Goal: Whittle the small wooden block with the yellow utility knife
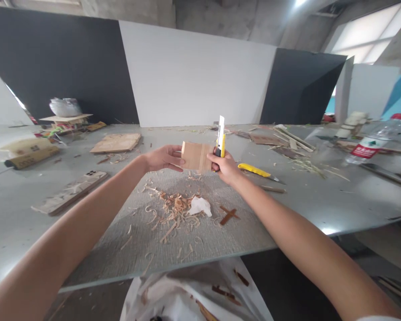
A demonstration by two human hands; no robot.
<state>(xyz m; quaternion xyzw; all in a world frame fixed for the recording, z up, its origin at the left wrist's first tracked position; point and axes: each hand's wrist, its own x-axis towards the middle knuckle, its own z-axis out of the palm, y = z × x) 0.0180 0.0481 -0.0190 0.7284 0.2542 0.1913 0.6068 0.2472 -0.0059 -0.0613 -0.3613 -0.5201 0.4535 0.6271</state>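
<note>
A small flat piece of wood (196,157) with a grooved strip near its right end is held up between my hands above the table. My left hand (162,158) grips its left edge with the fingertips. At the right end, my right hand (226,167) pinches the wood and also holds a yellow and black utility knife (222,139), its blade pointing up. Below lie curled wood shavings (178,205), a crumpled white paper scrap (200,206) and two crossed brown wood strips (229,215). A second yellow knife (254,170) rests on the table to the right.
On the left are a phone (75,189), a flat wooden board (116,142) and a yellow-wrapped roll (33,151). A red-capped bottle (370,140) and wood scraps (292,138) are on the right. White cloth (173,294) hangs below the table's front edge (187,265).
</note>
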